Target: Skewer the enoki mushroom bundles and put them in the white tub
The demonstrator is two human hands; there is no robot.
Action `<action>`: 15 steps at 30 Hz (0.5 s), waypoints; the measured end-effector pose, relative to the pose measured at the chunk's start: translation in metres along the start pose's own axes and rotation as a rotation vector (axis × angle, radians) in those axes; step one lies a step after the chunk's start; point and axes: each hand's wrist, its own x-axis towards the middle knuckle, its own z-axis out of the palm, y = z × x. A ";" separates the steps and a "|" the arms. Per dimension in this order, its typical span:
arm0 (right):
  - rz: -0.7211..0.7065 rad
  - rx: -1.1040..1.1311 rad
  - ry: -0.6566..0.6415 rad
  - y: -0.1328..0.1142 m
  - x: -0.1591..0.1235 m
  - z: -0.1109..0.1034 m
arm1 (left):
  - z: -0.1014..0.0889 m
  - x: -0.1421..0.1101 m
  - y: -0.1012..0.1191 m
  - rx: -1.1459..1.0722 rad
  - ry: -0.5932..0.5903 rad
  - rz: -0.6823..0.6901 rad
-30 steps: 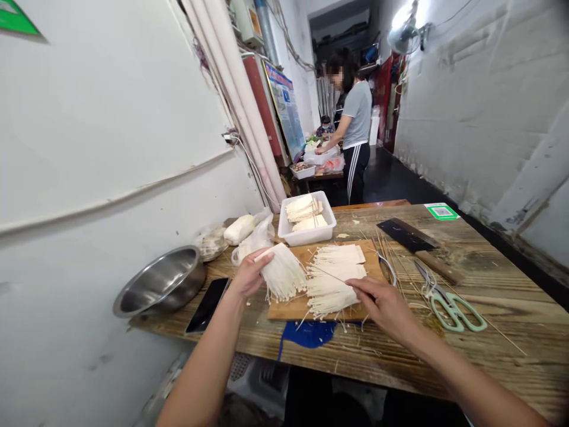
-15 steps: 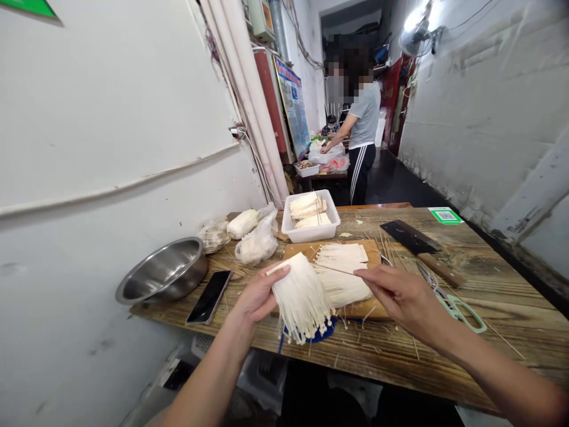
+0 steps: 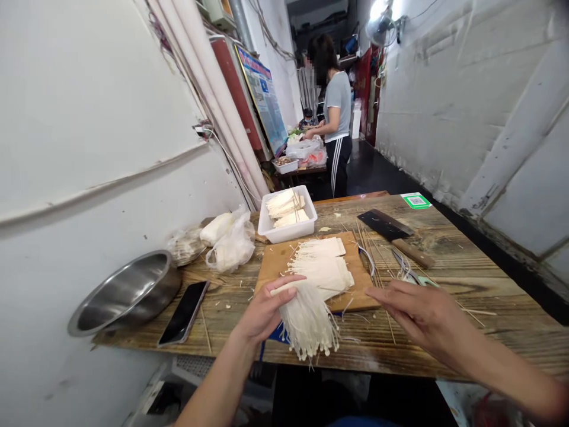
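My left hand (image 3: 269,308) pinches a flat bunch of enoki mushrooms (image 3: 311,323) by its base end, thumb on top, with the caps hanging down toward the table's front edge. To the right, the fingers of my right hand (image 3: 422,311) are pinched together on a thin wooden skewer (image 3: 333,289). It points left at the bunch; its tip is hard to make out, so I cannot tell how far it is in. Behind the bunch, more flat enoki pieces (image 3: 322,267) lie on a wooden cutting board (image 3: 273,261).
A white tub (image 3: 288,232) of skewered enoki stands behind the board. At right lie a cleaver (image 3: 384,225), scissors (image 3: 406,270) and loose skewers (image 3: 371,255). Bagged mushrooms (image 3: 231,243), a phone (image 3: 184,314) and a steel bowl (image 3: 127,290) are at left. Another person (image 3: 338,112) stands beyond.
The view has swung to the right. My left hand has tilted the enoki bunch, and the skewer in my right hand has come lower, nearer the bunch's base end.
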 end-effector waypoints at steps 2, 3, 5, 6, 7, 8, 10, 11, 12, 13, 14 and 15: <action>-0.005 -0.027 -0.001 -0.002 -0.004 -0.004 | 0.003 -0.002 0.002 0.046 -0.024 0.002; -0.010 -0.040 -0.001 -0.003 -0.006 -0.006 | 0.004 -0.003 0.003 0.067 -0.038 0.002; -0.017 -0.061 0.001 -0.004 -0.009 -0.008 | 0.007 -0.004 0.005 0.105 -0.053 0.005; -0.015 -0.068 -0.004 -0.004 -0.010 -0.009 | 0.008 -0.005 0.005 0.121 -0.055 0.003; -0.012 -0.073 -0.008 -0.004 -0.011 -0.010 | 0.009 -0.006 0.006 0.135 -0.055 0.000; -0.008 -0.076 -0.014 -0.005 -0.012 -0.010 | 0.010 -0.006 0.006 0.146 -0.055 -0.003; -0.003 -0.073 -0.022 -0.005 -0.013 -0.011 | 0.011 -0.007 0.007 0.159 -0.056 -0.006; -0.004 -0.070 -0.025 -0.005 -0.013 -0.011 | 0.011 -0.007 0.007 0.164 -0.056 -0.008; -0.006 -0.067 -0.029 -0.005 -0.014 -0.011 | 0.012 -0.007 0.008 0.167 -0.055 -0.009; -0.011 -0.064 -0.033 -0.006 -0.014 -0.011 | 0.012 -0.007 0.008 0.170 -0.056 -0.009; -0.008 -0.066 -0.037 -0.006 -0.014 -0.012 | 0.012 -0.007 0.008 0.173 -0.057 -0.010; -0.005 -0.070 -0.039 -0.006 -0.014 -0.012 | 0.012 -0.008 0.008 0.178 -0.060 -0.011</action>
